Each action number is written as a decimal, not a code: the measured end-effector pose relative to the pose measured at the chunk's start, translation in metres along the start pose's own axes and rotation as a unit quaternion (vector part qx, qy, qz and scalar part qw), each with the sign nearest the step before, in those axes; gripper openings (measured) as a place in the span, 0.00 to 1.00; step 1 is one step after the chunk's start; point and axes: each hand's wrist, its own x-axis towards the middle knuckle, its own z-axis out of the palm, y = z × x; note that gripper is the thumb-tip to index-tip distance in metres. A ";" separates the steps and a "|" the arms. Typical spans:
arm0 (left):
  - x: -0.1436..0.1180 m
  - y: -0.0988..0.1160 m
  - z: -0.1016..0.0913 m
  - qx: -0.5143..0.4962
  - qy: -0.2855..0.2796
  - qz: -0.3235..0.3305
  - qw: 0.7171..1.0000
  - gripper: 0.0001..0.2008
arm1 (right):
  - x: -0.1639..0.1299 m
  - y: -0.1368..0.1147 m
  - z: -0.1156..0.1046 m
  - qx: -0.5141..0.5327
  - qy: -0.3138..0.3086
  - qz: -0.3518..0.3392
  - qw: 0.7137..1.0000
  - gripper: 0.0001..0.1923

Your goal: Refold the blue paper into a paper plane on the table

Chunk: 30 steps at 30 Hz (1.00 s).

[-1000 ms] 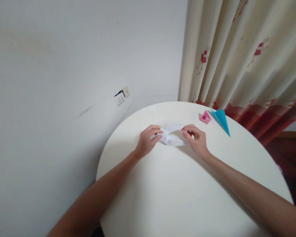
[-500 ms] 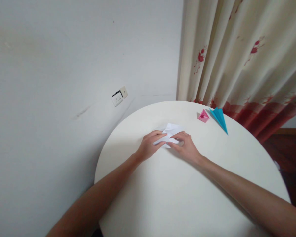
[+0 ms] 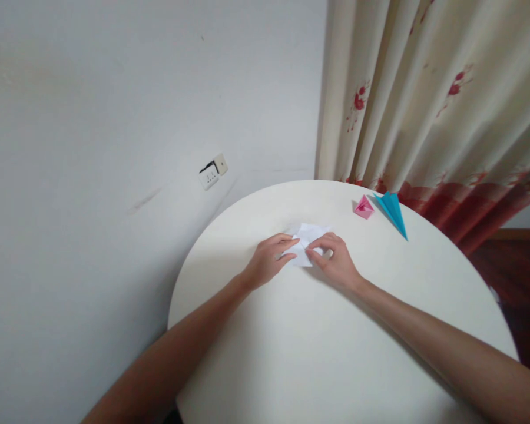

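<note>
Since the frame a second earlier, the two hands had come together over the white folded paper (image 3: pixel 307 240), which had been spread wider between them and now lay gathered into a smaller, more compact shape. The left hand (image 3: pixel 267 265) lay with its fingers flat on the paper's left part, seemingly to pin it to the worktop (image 3: pixel 318 353) so it would not slide. The right hand (image 3: pixel 335 265) had its fingertips bunched together on the paper's right part, pinching or pressing a flap; the exact grip could not be made out, but the posture suited flattening a crease. The paper lay on the worktop a little beyond its centre, partly hidden under both hands.

Well apart from the hands, near the far right edge, a small pink folded figure (image 3: pixel 364 208) sat just beside a blue paper dart (image 3: pixel 394 213), probably set aside there to keep the working area free. Behind them hung a cream curtain with red flowers (image 3: pixel 424 100), and a wall socket (image 3: pixel 212 172) showed on the white wall
</note>
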 end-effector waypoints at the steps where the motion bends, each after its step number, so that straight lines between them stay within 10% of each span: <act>1: 0.000 0.000 0.000 0.017 -0.012 0.005 1.000 0.18 | -0.001 0.000 0.000 -0.016 0.000 0.000 1.000 0.04; 15: -0.003 0.017 0.001 0.096 0.030 -0.013 0.995 0.17 | -0.005 -0.012 -0.010 -0.229 -0.044 -0.208 0.950 0.14; 30: 0.004 0.030 -0.021 0.217 -0.095 0.122 0.964 0.13 | -0.006 -0.008 -0.003 -0.122 -0.157 -0.064 0.978 0.07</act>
